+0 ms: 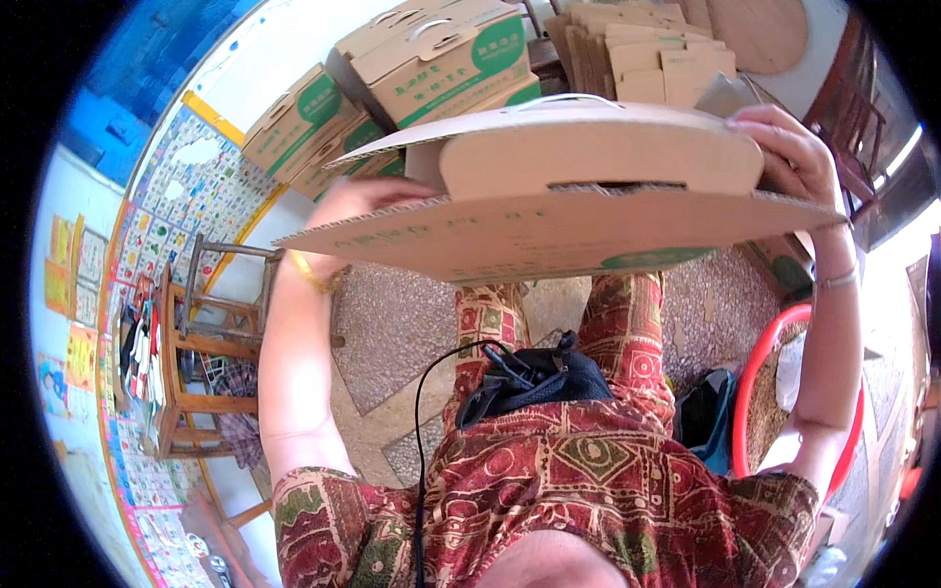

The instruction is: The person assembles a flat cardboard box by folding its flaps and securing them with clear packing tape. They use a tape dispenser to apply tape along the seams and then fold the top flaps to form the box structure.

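A brown cardboard carton [588, 223] with green printing is held up in front of me, above my legs. Its top is partly unfolded: a rounded tab with a slot stands between the near panel and the far panel, which carries a white handle [564, 100]. At the left end, my left hand [377, 199] reaches in between the panels and grips the carton; its fingertips are partly hidden. My right hand [792, 152] is curled around the far panel at the right end, with its lower fingers hidden behind cardboard.
Finished cartons with handles [441, 69] stand stacked at the back, beside flat folded cardboard pieces [652, 49]. A wooden chair [211, 338] is at left by a poster-covered wall. Near my right arm sits a red-rimmed basket [750, 392]; a black cable [421, 441] hangs along my front.
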Motion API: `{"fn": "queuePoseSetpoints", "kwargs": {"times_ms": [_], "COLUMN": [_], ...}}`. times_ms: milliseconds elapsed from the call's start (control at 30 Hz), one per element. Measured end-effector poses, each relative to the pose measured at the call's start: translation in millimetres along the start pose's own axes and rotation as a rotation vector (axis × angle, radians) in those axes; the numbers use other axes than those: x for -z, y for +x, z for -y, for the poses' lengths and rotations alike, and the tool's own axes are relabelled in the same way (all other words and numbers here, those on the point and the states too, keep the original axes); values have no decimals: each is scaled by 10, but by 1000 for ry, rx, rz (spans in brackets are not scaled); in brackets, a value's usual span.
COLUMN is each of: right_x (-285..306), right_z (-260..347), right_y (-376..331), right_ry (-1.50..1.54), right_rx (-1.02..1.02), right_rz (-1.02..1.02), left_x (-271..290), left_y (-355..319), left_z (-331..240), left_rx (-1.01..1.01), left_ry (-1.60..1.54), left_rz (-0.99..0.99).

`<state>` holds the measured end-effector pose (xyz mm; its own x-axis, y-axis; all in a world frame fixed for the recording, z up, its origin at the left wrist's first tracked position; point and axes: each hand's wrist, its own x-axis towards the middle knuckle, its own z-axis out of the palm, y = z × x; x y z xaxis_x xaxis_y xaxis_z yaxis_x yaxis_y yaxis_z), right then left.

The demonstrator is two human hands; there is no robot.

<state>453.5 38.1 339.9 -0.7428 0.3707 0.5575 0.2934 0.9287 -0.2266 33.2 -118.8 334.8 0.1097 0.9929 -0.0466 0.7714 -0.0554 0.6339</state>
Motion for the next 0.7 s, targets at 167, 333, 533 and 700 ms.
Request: {"fn": "queuePoseSetpoints", "kwargs": {"times_ms": [167,333,533,700], "right_x": [-32,-179,-393,-311], "right_z": [-79,66,-23,325], "right_y": [3,-96,-326,-336], "right_ry": [103,2,418,418], "right_rx": [-17,-129,-465,-687], "right_rz": [-4,-207,-781,-549], "left_x": [-44,-167,-295,-28], "left_y": [-127,-206,-41,-54], "left_z": [-80,-56,-176,-266], "left_rx": [-836,-956,-768,-781], "left_ry": [687,615,557,808], "left_rz": [-630,-555,-604,-1040]}}
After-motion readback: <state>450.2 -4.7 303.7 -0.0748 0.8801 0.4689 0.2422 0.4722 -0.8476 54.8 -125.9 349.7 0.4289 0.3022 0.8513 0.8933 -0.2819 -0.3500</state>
